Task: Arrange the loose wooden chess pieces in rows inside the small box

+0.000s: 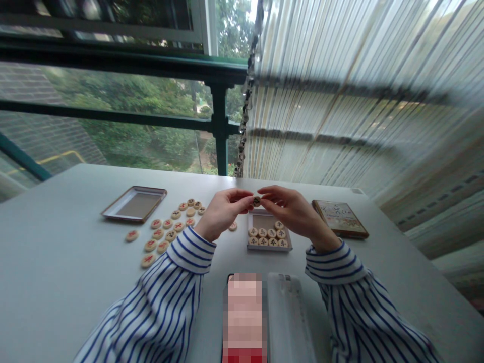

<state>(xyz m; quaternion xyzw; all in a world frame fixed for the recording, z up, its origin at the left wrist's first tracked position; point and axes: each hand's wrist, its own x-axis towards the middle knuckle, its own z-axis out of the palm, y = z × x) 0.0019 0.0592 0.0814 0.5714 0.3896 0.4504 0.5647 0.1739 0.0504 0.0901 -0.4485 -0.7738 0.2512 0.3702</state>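
Between both hands, above the far edge of a small open box (pixel 269 248), is a round Chinese chess piece (pixel 256 201) with a dark marking. My left hand (pixel 223 210) pinches it from the left with thumb and fingertips. From the other side, the thumb and fingers of my right hand (pixel 291 209) close on it too. Inside the box, several black-marked pieces (pixel 262 242) lie in rows at the near end and along the right side. Left of my left hand, loose pieces (pixel 158 234) with red or black characters are spread over the table. One red-marked piece (pixel 233 227) lies beside the box.
A shallow open tray (pixel 132 221) lies on the white table (pixel 75 262) at the left. To the right is a decorated box lid (pixel 340 219). In front of me are a phone (pixel 245 317) and a translucent plastic case (pixel 289 317). Windows and a string curtain (pixel 321 101) stand behind.
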